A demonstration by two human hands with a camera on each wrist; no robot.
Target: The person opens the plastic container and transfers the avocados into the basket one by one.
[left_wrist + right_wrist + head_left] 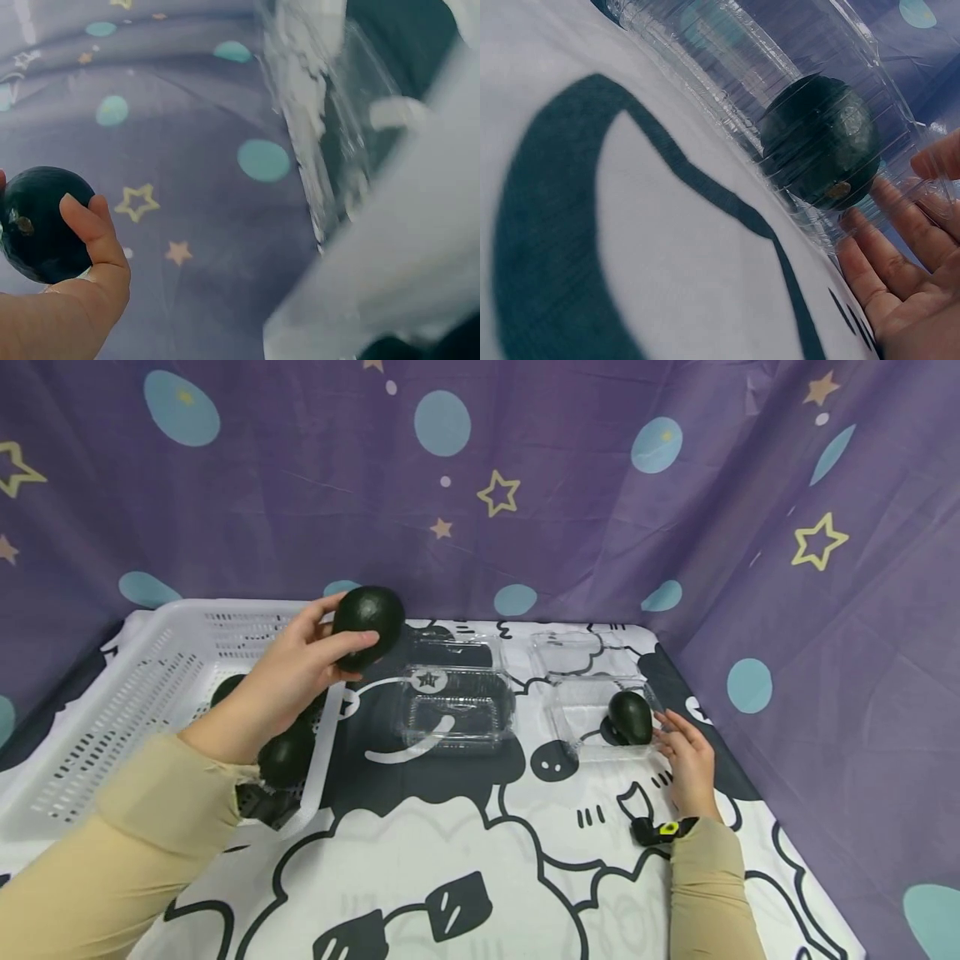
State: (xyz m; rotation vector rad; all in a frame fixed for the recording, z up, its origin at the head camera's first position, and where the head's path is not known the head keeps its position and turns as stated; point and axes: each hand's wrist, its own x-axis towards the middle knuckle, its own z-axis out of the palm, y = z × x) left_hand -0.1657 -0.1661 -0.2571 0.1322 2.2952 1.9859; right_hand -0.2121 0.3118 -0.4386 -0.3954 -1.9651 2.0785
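In the head view my left hand (300, 664) holds a dark green avocado (369, 627) up over the right rim of the white basket, thumb across its near side. The left wrist view shows that avocado (45, 225) with its stem end toward the camera. A second avocado (630, 718) lies inside the right clear plastic clamshell box (581, 731), near its right wall. My right hand (686, 756) is at that wall. Seen from the right wrist, its fingers (900, 277) are loosely extended against the outside of the box, and the thumb stands apart.
The white basket (180, 635) at the left holds more avocados (288, 756), partly hidden by my left arm. Another clear clamshell box (457, 714) lies with its lid open in the middle. A patterned cloth (450, 843) covers the table; a purple curtain (525, 552) hangs behind.
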